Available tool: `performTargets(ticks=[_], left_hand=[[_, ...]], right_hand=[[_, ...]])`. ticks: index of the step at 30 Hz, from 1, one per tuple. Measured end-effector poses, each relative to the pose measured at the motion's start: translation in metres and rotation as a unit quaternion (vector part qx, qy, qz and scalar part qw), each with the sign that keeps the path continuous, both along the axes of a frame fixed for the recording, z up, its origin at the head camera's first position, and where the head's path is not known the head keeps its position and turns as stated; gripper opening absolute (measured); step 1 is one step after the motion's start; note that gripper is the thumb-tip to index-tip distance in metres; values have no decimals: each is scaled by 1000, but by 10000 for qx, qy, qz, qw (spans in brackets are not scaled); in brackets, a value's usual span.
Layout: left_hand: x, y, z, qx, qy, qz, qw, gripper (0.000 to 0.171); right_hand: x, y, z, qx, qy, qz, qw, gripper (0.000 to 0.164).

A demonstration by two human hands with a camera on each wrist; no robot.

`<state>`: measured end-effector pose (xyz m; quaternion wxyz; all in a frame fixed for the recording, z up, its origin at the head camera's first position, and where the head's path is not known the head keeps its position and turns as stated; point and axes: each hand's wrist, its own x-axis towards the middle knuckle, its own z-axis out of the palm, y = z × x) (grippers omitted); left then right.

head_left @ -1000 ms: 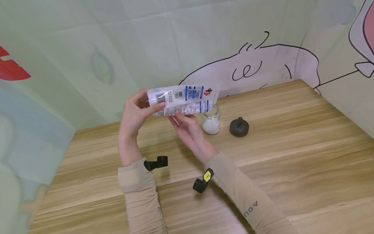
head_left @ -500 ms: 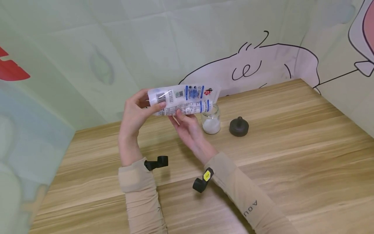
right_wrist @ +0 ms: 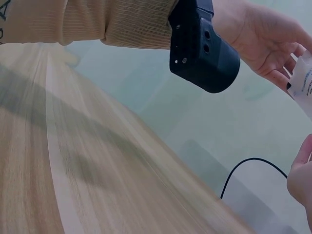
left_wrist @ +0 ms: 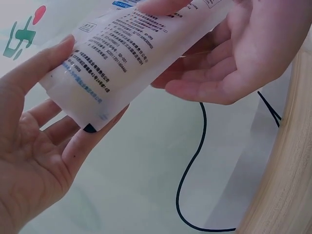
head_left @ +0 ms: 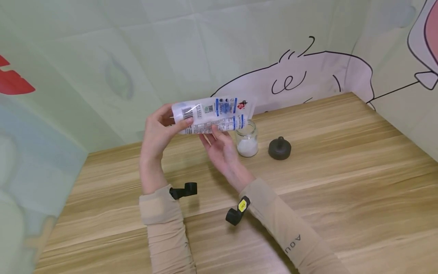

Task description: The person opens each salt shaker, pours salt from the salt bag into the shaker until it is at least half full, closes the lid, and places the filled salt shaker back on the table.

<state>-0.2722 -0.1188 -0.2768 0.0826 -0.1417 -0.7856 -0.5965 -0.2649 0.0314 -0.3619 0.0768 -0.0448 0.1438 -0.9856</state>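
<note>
A white plastic packet (head_left: 212, 114) with blue print and a barcode is held nearly level above the table, its right end over the mouth of a glass jar (head_left: 247, 146). White contents fill the lower part of the jar. My left hand (head_left: 155, 133) grips the packet's left end, thumb on the printed face and fingers behind. Under the lower edge, my right hand (head_left: 224, 152) holds the packet with its thumb on the print. In the left wrist view, the right hand's lower fingers (left_wrist: 202, 92) hang loosely curled beneath the packet (left_wrist: 105, 73).
A dark round lid (head_left: 280, 148) with a knob sits on the wooden table (head_left: 325, 190), right of the jar. Behind the table hangs a pale backdrop (head_left: 171, 57) with cartoon drawings. Each sleeve carries a black wrist camera (head_left: 184, 190).
My right thumb and fingers have slid slightly right along the packet's lower edge. The packet has risen a little, while the jar and lid stay put.
</note>
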Motion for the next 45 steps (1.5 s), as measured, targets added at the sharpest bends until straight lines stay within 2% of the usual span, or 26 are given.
performTargets(ticks=[20, 45], left_hand=[[0, -3, 1, 21, -94, 50, 9999, 44], [-2, -4, 2, 78, -44, -40, 10000, 44]], right_hand=[[-2, 0, 0, 45, -79, -202, 9998, 49], [-3, 1, 1, 18, -177, -152, 9997, 48]])
